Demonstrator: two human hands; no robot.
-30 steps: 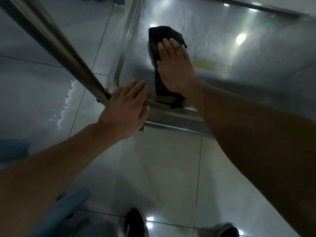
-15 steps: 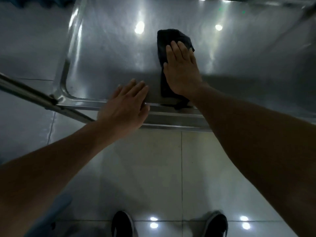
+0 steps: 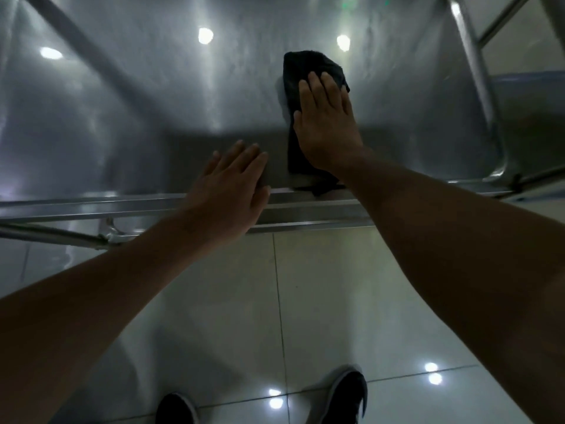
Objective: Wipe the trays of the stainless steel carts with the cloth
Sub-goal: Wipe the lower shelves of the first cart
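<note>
Below, a wide stainless steel tray (image 3: 128, 96) is seen from above, and a single thing is held in it: a dark cloth (image 3: 308, 71). The cloth is laid lengthwise right of the tray's centre, its far end bunched on the tray floor and its near end draped against the tray's near rim (image 3: 91, 203). It is pressed flat onto the metal by the right hand (image 3: 325, 117), whose fingers are kept straight and close together, with the thumb set against the cloth's left edge; nothing is pinched or curled round. The left hand (image 3: 229, 191) is laid palm down over the near rim, just left of the cloth and apart from it, its fingers straight and slightly spread, reaching onto the tray floor. Bright ceiling lights are mirrored in the tray's surface. An upright cart post (image 3: 477, 75) is seen at the tray's right corner. A glossy tiled floor (image 3: 321, 301) is seen under the arms, and two dark shoes (image 3: 345, 396) are visible at the bottom edge.
</note>
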